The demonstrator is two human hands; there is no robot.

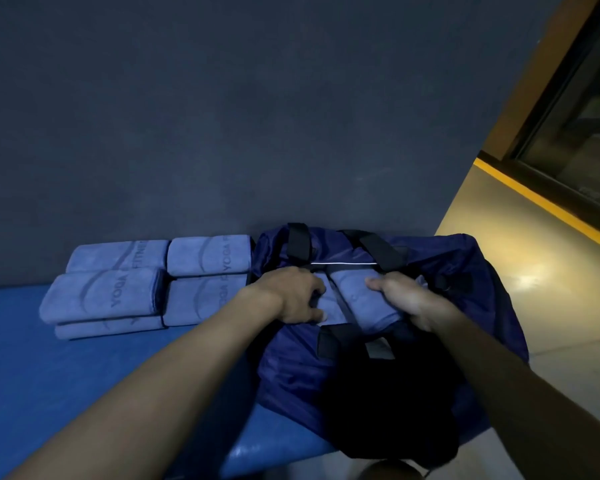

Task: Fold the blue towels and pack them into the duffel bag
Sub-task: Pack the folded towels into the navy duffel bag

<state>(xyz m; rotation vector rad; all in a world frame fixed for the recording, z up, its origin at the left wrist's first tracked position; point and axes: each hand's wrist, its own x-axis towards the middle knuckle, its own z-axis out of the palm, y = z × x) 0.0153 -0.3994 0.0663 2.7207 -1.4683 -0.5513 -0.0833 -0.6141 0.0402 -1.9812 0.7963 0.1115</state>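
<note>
A navy duffel bag (471,271) with black handles lies open on a blue mat, right of centre. In its opening sits a folded blue towel (354,299). My left hand (291,296) grips the towel's left side, fingers curled over it. My right hand (406,299) grips its right end, thumb on top. A black strap runs across the towel between my hands. Left of the bag, several folded blue towels (111,296) printed with "YOGA FITNESS" lie in neat stacks against the wall.
The blue mat (66,382) ends at a dark grey wall (222,133) behind the towels. To the right is a shiny tan floor (534,271) with a yellow stripe and a dark-framed glass panel.
</note>
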